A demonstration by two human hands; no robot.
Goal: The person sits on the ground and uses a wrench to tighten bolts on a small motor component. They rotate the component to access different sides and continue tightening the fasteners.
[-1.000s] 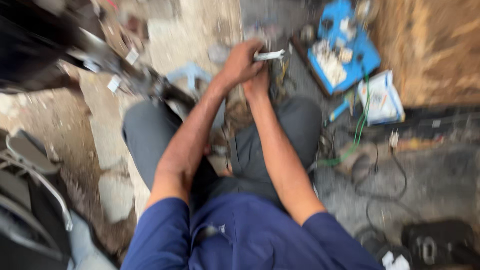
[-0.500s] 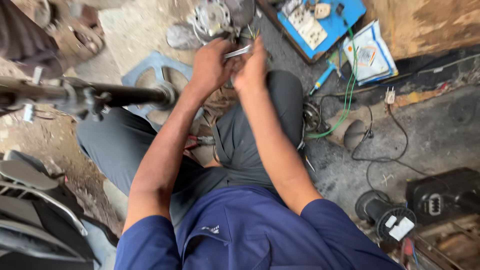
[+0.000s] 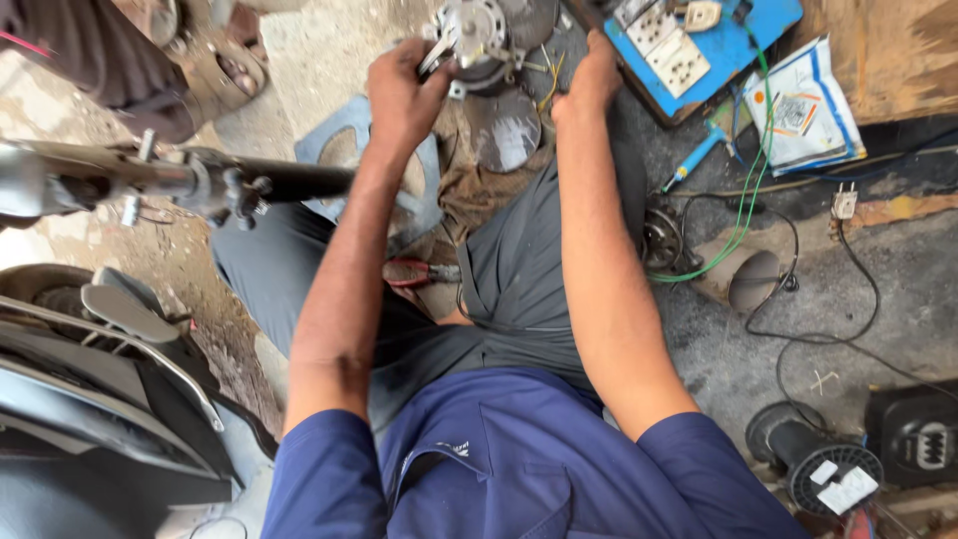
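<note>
My left hand is closed around a shiny metal tool whose tip sits against a round grey motor on the floor between my knees. My right hand rests just right of the motor, by some yellow wires. Its fingers are curled under and hidden, so I cannot see whether it holds anything. A round dark metal cover lies just below the motor. Red-handled pliers lie between my thighs.
A blue board with white sockets, a blue screwdriver, a green wire and a plastic pouch lie to the right. A black bar crosses on the left above a scooter. Another person's sandalled foot is upper left.
Both hands were together on the shiny tool. Now only my left hand grips it, while my right hand has come off to the right. The view has steadied and shifted closer.
</note>
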